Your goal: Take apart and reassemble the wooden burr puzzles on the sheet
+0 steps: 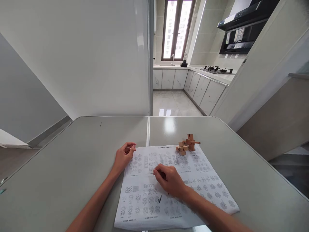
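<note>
A large white paper sheet (142, 180) printed with rows of small diagrams lies on the table, with a dark check mark on its lower half. My left hand (125, 157) rests at the sheet's upper left corner, its fingers curled in toward the thumb; whether anything is inside is hidden. Over the middle of the sheet, my right hand (170, 178) is closed with thumb and index finger together, and I cannot make out what it holds, if anything. Interlocked wooden puzzle pieces (190, 143) with dark marks stand at the sheet's upper right edge, apart from both hands.
The grey table (72, 167) has a seam down its middle and rounded far corners. A small green object (2, 191) lies at its left edge. Beyond are a white wall panel (108, 58) and a kitchen with a gas stove (217, 70) and window (177, 29).
</note>
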A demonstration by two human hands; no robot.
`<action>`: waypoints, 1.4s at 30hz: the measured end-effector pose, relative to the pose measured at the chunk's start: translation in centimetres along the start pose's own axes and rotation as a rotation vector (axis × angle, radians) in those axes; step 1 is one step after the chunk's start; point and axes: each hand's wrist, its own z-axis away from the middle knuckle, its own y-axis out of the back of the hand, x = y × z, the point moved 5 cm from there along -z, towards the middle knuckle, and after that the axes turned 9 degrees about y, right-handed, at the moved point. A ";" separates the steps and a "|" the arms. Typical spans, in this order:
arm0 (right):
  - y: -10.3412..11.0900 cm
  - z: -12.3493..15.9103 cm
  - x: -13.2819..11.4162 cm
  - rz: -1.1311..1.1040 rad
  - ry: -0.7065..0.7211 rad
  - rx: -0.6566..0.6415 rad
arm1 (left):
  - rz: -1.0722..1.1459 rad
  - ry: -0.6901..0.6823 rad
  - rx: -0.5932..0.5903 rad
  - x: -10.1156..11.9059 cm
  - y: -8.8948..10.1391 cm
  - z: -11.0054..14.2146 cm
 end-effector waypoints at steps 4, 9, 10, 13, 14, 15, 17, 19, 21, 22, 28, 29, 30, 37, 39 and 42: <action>0.4 -0.1 0.5 -0.081 -0.088 0.045 | 0.000 -0.005 0.002 -0.1 0.1 0.0; 0.4 -0.2 0.7 -0.103 -0.123 0.055 | -0.012 0.000 0.004 -0.2 0.2 0.0; 0.4 -0.2 0.6 -0.103 -0.122 0.053 | -0.011 -0.001 0.005 -0.1 0.2 0.0; 0.4 -0.3 0.5 -0.097 -0.117 0.049 | -0.006 -0.007 0.008 0.1 0.2 -0.1; 0.4 -0.3 0.4 -0.094 -0.114 0.049 | -0.006 -0.011 0.010 0.2 0.2 -0.1; 0.4 -0.4 0.4 -0.093 -0.111 0.048 | -0.007 -0.014 0.013 0.3 0.2 -0.1; 0.4 -0.4 0.4 -0.093 -0.109 0.045 | -0.007 -0.017 0.013 0.3 0.3 -0.2; 0.4 -0.4 0.4 -0.092 -0.107 0.045 | -0.007 -0.017 0.008 0.2 0.3 -0.3; 0.4 -0.4 0.4 -0.094 -0.102 0.044 | -0.010 -0.019 0.002 0.1 0.3 -0.3; 0.4 -0.4 0.5 -0.096 -0.096 0.044 | -0.015 -0.021 0.004 0.0 0.3 -0.3; 0.4 -0.2 0.5 -0.089 -0.083 0.048 | -0.032 -0.022 0.009 -0.1 0.2 -0.3; 0.4 -0.2 0.5 -0.093 -0.085 0.046 | -0.028 -0.021 0.008 -0.2 0.2 -0.3; 0.4 -0.1 0.5 -0.098 -0.091 0.044 | -0.022 -0.020 0.006 -0.2 0.2 -0.3; 1.2 -0.3 1.2 -0.184 -0.209 0.122 | 0.004 -0.006 0.006 -0.1 0.2 -0.2; 2.0 -0.5 1.8 -0.255 -0.273 0.184 | -0.003 -0.003 0.009 0.1 0.2 -0.1; 3.3 -0.7 2.9 -0.355 -0.340 0.289 | -0.008 -0.002 0.000 0.2 0.1 -0.1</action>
